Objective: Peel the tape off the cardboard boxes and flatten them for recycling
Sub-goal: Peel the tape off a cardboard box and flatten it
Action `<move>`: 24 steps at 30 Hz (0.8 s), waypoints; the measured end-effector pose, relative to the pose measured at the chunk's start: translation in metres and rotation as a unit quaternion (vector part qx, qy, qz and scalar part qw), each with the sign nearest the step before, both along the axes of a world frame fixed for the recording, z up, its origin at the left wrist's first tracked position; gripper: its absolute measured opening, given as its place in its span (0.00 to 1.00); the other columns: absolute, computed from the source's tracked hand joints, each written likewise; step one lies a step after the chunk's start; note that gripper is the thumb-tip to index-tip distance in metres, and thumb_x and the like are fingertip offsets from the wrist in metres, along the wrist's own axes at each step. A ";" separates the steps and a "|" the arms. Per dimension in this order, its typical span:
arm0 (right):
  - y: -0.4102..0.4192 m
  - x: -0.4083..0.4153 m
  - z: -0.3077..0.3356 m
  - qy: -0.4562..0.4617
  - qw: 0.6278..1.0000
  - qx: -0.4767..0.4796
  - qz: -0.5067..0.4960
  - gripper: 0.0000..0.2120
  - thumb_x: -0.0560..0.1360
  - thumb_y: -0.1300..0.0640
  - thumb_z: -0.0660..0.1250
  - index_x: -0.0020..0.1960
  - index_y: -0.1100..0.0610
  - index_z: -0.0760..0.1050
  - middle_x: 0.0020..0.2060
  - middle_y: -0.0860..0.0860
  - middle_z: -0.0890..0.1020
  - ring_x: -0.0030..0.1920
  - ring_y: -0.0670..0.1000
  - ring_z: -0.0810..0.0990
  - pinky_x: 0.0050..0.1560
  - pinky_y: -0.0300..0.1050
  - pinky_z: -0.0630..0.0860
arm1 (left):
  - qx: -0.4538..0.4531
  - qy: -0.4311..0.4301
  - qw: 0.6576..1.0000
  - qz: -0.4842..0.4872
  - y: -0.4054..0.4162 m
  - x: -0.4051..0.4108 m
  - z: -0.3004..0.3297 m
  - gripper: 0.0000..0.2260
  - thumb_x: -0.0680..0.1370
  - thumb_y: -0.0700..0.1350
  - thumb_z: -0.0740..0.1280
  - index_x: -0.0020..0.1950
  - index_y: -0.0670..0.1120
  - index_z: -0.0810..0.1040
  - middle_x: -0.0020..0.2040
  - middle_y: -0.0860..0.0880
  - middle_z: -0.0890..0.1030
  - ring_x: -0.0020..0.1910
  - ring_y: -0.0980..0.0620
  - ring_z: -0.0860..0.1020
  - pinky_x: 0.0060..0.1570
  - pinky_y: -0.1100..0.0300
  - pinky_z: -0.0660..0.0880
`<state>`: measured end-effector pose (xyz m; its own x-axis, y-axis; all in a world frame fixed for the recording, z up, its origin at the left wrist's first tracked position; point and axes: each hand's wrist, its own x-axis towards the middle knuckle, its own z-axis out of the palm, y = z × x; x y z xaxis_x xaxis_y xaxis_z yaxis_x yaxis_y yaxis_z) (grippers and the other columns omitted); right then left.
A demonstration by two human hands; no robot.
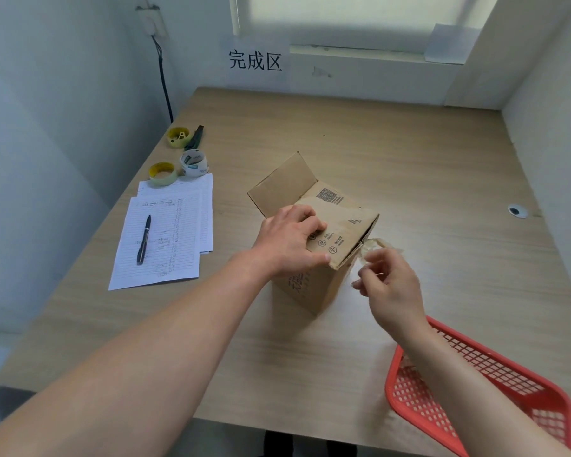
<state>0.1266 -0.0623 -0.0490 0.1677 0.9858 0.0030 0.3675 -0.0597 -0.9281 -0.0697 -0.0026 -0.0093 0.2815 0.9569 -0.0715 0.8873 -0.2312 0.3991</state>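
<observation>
The wooden counter [409, 153] is carrying a red basket [515, 387] at its near right corner and the cardboard box [314, 288] near its middle. The left hand [289, 240] is curling over the box's top flap, gripping it. The right hand [391, 285] is pinching clear tape [373, 247] beside the box's right edge.

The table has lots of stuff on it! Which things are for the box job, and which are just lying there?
For the job:
cardboard box, held by the left hand
clear tape, pinched by the right hand

Just lying about:
three tape rolls
pen on lined papers
red basket, maybe for scraps, hard to tell
</observation>
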 end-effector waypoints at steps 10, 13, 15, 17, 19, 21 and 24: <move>0.034 0.018 -0.006 0.030 0.998 0.047 -0.022 0.20 0.80 0.64 0.65 0.68 0.47 0.76 0.59 0.43 0.79 0.53 0.43 0.80 0.53 0.45 0.79 | 0.020 0.018 0.999 0.036 -0.003 0.016 0.001 0.36 0.63 0.72 0.72 0.65 0.56 0.72 0.69 0.55 0.65 0.73 0.50 0.57 0.71 0.48 0.57; 0.043 0.016 -0.005 0.061 0.996 0.047 -0.052 0.15 0.82 0.65 0.61 0.55 0.49 0.81 0.48 0.43 0.84 0.47 0.46 0.84 0.45 0.49 0.82 | 0.019 0.016 0.999 0.043 -0.003 0.016 0.000 0.36 0.62 0.71 0.73 0.64 0.57 0.72 0.68 0.56 0.65 0.73 0.50 0.58 0.70 0.49 0.58; 0.052 0.019 -0.001 0.083 0.993 0.042 -0.067 0.15 0.81 0.65 0.61 0.47 0.49 0.81 0.41 0.46 0.84 0.43 0.47 0.84 0.43 0.52 0.82 | 0.019 0.013 0.999 0.047 -0.005 0.016 -0.001 0.35 0.61 0.70 0.74 0.63 0.57 0.72 0.67 0.56 0.65 0.72 0.51 0.58 0.70 0.49 0.58; 0.058 0.021 0.003 0.145 0.987 0.025 -0.064 0.13 0.83 0.60 0.60 0.46 0.50 0.80 0.40 0.48 0.84 0.42 0.48 0.84 0.42 0.51 0.80 | 0.019 0.006 0.998 0.054 -0.005 0.018 -0.001 0.34 0.61 0.69 0.75 0.62 0.57 0.73 0.66 0.57 0.65 0.71 0.52 0.59 0.69 0.50 0.58; 0.054 0.021 0.005 0.217 0.974 0.005 -0.059 0.13 0.82 0.50 0.59 0.46 0.52 0.80 0.42 0.51 0.84 0.44 0.53 0.84 0.41 0.49 0.77 | 0.018 0.002 0.998 0.060 -0.004 0.019 0.000 0.33 0.61 0.69 0.75 0.61 0.57 0.73 0.65 0.57 0.65 0.71 0.52 0.59 0.69 0.50 0.59; 0.047 0.019 0.002 0.221 0.974 0.014 -0.040 0.15 0.75 0.41 0.63 0.45 0.51 0.79 0.42 0.49 0.84 0.45 0.53 0.84 0.41 0.49 0.78 | 0.017 0.003 0.998 0.063 -0.001 0.021 0.001 0.33 0.61 0.68 0.75 0.60 0.57 0.73 0.65 0.57 0.65 0.70 0.51 0.59 0.68 0.50 0.59; 0.039 0.012 -0.012 0.076 0.996 0.044 -0.011 0.13 0.70 0.45 0.75 0.45 0.51 0.76 0.41 0.45 0.82 0.46 0.49 0.82 0.45 0.46 0.79 | 0.008 0.010 0.998 0.065 0.002 0.024 0.003 0.32 0.61 0.68 0.75 0.60 0.57 0.72 0.64 0.57 0.65 0.70 0.51 0.59 0.67 0.50 0.59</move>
<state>0.1384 -0.0232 -0.0613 0.1950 0.9789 0.0613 0.2211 0.0170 -0.9751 -0.0461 -0.0005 -0.0059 0.1527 0.9864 -0.0605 0.9178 -0.1189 0.3787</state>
